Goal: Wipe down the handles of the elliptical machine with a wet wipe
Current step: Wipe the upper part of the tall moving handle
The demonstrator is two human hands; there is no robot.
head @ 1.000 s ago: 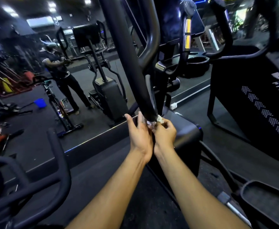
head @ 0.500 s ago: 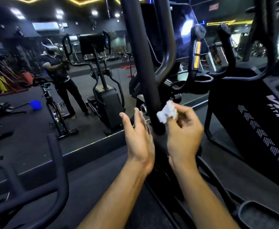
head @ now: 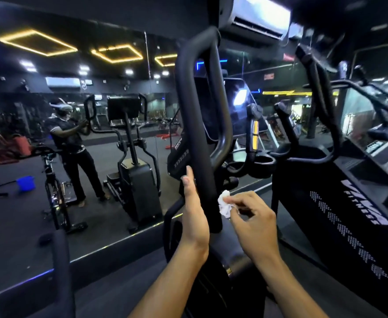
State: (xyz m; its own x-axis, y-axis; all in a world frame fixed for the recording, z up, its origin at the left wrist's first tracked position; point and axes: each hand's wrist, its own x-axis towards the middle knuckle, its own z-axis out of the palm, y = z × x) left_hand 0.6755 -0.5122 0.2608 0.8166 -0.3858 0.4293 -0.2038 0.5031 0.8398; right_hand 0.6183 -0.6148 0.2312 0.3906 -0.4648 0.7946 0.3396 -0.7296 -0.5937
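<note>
A tall black looped handle [head: 202,138] of the elliptical machine stands right in front, going up and bending over at the top. The left hand [head: 194,214] is on the left side of this handle, low down, with its fingers straight and together, flat against the bar, holding nothing. The right hand [head: 252,222] is just to the right of the handle. Its thumb and first fingers pinch a small crumpled white wet wipe [head: 224,204], and the other fingers are loosely bent. The wipe sits right beside the handle's lower part; I cannot tell if it touches. Behind is a big wall mirror [head: 85,134] that shows a person beside a machine. A black machine with white letters [head: 360,203] stands to the right.
</note>
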